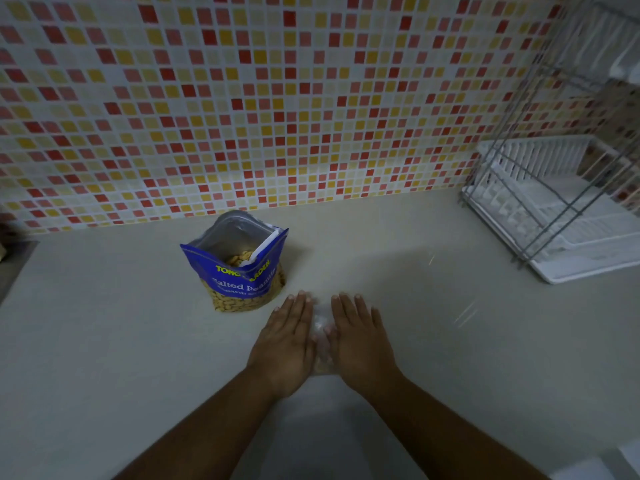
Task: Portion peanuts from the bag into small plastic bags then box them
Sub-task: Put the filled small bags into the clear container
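Note:
A blue bag of salted peanuts stands open on the beige counter, with a white spoon handle sticking out of it. Just in front of it lies a small clear plastic bag flat on the counter. My left hand and my right hand lie palm down on either side of it, fingers straight, pressing on the plastic. Most of the small bag is hidden under my hands.
A wire dish rack with a white tray stands at the back right. The mosaic-tiled wall runs along the back of the counter. A dark edge shows at the far left.

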Available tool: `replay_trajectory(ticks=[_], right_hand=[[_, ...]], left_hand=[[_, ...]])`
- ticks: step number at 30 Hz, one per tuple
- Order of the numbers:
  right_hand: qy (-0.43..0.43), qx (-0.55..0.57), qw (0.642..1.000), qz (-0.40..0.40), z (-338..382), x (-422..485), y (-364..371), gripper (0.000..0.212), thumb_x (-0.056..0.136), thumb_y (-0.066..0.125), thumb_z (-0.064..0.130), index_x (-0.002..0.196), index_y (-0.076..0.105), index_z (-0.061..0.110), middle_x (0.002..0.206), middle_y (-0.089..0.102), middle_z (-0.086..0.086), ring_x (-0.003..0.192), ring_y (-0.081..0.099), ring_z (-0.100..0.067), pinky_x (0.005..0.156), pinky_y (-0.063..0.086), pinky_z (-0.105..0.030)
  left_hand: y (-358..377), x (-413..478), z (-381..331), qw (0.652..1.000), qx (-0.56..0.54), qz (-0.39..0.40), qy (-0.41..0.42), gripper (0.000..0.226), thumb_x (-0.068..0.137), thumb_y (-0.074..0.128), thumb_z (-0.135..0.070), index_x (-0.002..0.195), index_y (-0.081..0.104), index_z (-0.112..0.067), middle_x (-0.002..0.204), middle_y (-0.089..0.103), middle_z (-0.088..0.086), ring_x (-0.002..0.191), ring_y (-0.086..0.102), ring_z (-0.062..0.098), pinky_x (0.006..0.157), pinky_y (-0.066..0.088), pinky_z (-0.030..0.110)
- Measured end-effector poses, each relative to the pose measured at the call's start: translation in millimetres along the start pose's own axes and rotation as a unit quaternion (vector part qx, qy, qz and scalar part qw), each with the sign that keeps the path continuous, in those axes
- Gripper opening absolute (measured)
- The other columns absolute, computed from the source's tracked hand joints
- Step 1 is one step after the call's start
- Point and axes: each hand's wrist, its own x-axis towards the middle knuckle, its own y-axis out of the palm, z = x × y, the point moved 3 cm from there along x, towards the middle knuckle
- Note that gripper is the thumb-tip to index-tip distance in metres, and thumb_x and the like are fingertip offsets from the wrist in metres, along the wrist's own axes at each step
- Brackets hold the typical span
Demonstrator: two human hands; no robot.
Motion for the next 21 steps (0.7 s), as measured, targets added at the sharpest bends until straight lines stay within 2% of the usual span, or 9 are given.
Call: replay_trajectory(ticks=[3,6,8,10,12,14,16,18,21], right_hand=[[0.011,0.004,1.000,0.022,-3,-2,3,0.065,0.099,0.007,0.039,0.124,0.060,0.012,0.127,0.064,-0.007,0.118,0.060,-0.027,0.095,0.048,-0.045],[0.013,0.004,0.999,0.041,-4,4,3,0.071,0.098,0.001,0.040,0.126,0.060,0.012,0.128,0.063,-0.006,0.120,0.059,-0.026,0.096,0.047,-0.046],[0.012,0.005,0.999,0.048,-11,14,4,0.072,0.098,0.000,0.040,0.126,0.059,0.012,0.129,0.062,-0.006,0.121,0.058,-0.026,0.097,0.046,-0.046],[0.011,0.000,0.999,0.041,-19,29,4,0.074,0.098,-0.003,0.042,0.129,0.057,0.011,0.132,0.060,-0.007,0.124,0.056,-0.027,0.100,0.043,-0.046],[-0.009,0.008,0.999,0.033,-26,45,3,0.081,0.094,-0.011,0.047,0.138,0.045,0.010,0.144,0.048,-0.009,0.135,0.043,-0.030,0.110,0.031,-0.046],[-0.038,0.033,0.998,0.032,-31,61,3,0.087,0.087,-0.018,0.053,0.147,0.028,0.012,0.155,0.029,-0.008,0.145,0.022,-0.029,0.117,0.014,-0.045],[-0.049,0.041,0.997,0.034,-37,77,1,0.086,0.082,-0.016,0.054,0.150,0.019,0.014,0.159,0.019,-0.005,0.147,0.012,-0.026,0.119,0.007,-0.042],[-0.055,0.031,0.997,0.047,-41,93,-1,0.084,0.079,-0.011,0.050,0.150,0.017,0.016,0.159,0.016,-0.003,0.148,0.010,-0.024,0.119,0.005,-0.041],[-0.064,0.031,0.996,0.051,-40,111,0,0.083,0.078,-0.008,0.049,0.150,0.019,0.016,0.159,0.018,-0.004,0.147,0.012,-0.025,0.119,0.006,-0.041]], left_hand=[[-3,-1,-3,1.000,-0.008,0.011,0.002,0.059,0.098,0.015,-0.039,0.134,0.045,-0.004,0.138,0.052,0.012,0.127,0.049,0.024,0.111,0.009,0.029],[0,7,-5,1.000,0.000,-0.021,0.005,0.057,0.091,0.030,-0.037,0.134,0.045,-0.002,0.141,0.047,0.012,0.128,0.048,0.026,0.112,0.017,0.029],[-5,19,-9,1.000,0.002,-0.017,-0.003,0.065,0.090,0.018,-0.040,0.144,0.026,-0.003,0.152,0.019,0.008,0.141,0.027,0.022,0.117,0.012,0.030],[-5,35,-12,1.000,0.004,-0.001,0.002,0.076,0.081,-0.009,-0.046,0.147,-0.005,-0.008,0.155,-0.011,0.004,0.144,-0.009,0.016,0.114,-0.008,0.029],[-5,51,-13,1.000,0.006,0.016,-0.011,0.081,0.075,-0.017,-0.046,0.147,-0.011,-0.009,0.158,-0.014,0.007,0.146,-0.013,0.018,0.112,-0.013,0.028],[-4,66,-13,0.999,0.006,0.025,-0.033,0.072,0.086,-0.008,-0.046,0.147,-0.011,-0.009,0.158,-0.013,0.008,0.146,-0.012,0.020,0.114,-0.012,0.029],[-7,80,-13,0.998,0.008,0.044,-0.049,0.063,0.097,0.007,-0.040,0.147,-0.011,-0.006,0.158,-0.014,0.011,0.146,-0.013,0.022,0.116,-0.010,0.032],[-8,93,-11,0.997,0.012,0.059,-0.056,0.066,0.100,0.025,-0.034,0.147,-0.010,-0.004,0.158,-0.013,0.012,0.146,-0.013,0.023,0.117,-0.009,0.034],[-12,106,-5,0.995,-0.004,0.058,-0.077,0.067,0.099,0.028,-0.033,0.147,-0.010,-0.005,0.158,-0.012,0.011,0.146,-0.012,0.023,0.118,-0.006,0.035]])
